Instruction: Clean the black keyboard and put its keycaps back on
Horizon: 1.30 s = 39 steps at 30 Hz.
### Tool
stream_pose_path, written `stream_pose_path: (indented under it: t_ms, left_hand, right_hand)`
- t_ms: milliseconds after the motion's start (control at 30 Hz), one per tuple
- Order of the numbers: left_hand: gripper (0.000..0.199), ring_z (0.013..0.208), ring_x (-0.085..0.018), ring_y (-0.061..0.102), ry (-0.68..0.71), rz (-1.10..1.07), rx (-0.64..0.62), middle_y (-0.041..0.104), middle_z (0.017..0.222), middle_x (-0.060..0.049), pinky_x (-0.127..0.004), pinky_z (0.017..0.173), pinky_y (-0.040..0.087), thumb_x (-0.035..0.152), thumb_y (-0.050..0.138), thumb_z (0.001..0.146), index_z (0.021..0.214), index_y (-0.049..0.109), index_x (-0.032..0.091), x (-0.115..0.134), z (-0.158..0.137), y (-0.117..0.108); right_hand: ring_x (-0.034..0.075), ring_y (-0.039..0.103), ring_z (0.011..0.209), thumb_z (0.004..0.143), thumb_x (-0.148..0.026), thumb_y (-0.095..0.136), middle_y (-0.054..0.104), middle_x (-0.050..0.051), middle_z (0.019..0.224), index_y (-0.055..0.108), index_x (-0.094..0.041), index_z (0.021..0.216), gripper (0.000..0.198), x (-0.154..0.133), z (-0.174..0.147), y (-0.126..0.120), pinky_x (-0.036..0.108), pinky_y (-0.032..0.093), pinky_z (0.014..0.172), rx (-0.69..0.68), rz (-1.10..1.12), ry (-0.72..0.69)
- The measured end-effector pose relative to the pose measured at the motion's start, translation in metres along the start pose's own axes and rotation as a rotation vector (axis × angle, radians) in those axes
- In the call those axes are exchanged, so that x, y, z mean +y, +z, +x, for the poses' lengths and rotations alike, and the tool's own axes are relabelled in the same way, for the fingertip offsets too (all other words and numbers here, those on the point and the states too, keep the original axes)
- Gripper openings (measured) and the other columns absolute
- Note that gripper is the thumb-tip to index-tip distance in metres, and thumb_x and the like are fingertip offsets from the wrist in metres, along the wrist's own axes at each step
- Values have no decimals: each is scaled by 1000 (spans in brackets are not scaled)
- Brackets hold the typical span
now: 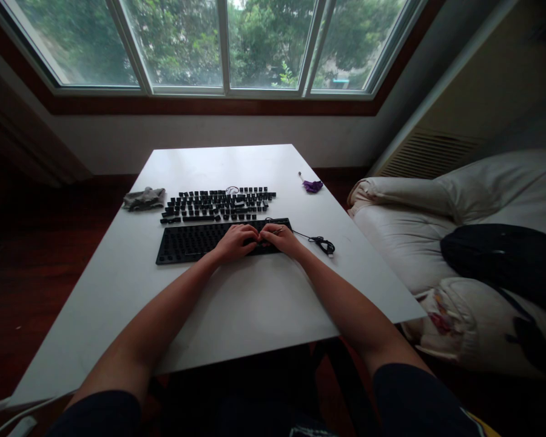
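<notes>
The white tabletop carried a keyboard under the fingers, loose keycaps beyond them, a grey cloth far left.

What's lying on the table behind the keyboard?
Behind the keyboard, loose keycaps lie in rows, a grey cloth to their left. Both hands cover the keyboard's right part.

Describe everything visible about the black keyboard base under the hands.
The black rectangular keyboard base lies flat on the white table, long side towards the person. It looks like plastic, and its top appears stripped of keycaps, showing rows of small switches. The removed black keycaps lie in rows just behind it. A thin black cable runs off its right end. The left hand and right hand rest on its right half.
</notes>
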<state>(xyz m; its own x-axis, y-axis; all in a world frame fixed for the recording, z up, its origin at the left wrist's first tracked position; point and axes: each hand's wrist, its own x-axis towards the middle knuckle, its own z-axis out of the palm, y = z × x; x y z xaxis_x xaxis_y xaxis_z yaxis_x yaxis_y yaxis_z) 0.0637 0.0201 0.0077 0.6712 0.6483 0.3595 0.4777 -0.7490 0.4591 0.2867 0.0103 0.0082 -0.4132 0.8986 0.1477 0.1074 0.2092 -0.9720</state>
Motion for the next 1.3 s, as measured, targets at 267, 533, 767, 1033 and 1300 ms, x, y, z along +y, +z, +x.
stream_pose_path:
  t_ms: [267,533,767,1033,1300]
  left_hand:
    - [16,108,-24,64,6,0,0,70,119,-4,-43,102,42,27,62,91,102,73,27,0,0,-1]
    - [15,109,-24,64,1,6,2,70,118,-4,-44,103,42,28,62,91,101,74,27,-1,0,1]
    - [15,109,-24,64,8,8,-1,70,119,-4,-44,102,42,28,62,91,102,73,26,-1,0,0]
    - [15,108,-23,64,20,11,1,70,119,-3,-43,101,42,28,61,92,102,72,26,-2,0,1]
    - [15,108,-24,63,11,7,-3,70,118,-5,-43,101,42,28,61,92,102,73,25,-2,0,1]
  right_hand:
    - [15,66,69,86,-51,69,73,4,81,72,-17,84,34,-2,0,1,28,57,67,0,26,-3]
    - [14,66,68,88,-48,68,72,3,80,72,-17,84,32,-3,0,1,27,56,65,-2,13,-13]
    - [14,65,67,87,-48,69,72,3,79,71,-16,83,32,-4,0,2,26,56,65,-4,22,-2]
    - [14,66,68,87,-46,69,72,2,79,72,-17,83,30,-1,0,2,26,56,66,-7,37,-8]
    - [14,66,68,88,-46,69,72,3,79,72,-16,84,30,-1,0,2,26,56,66,-7,29,-6]
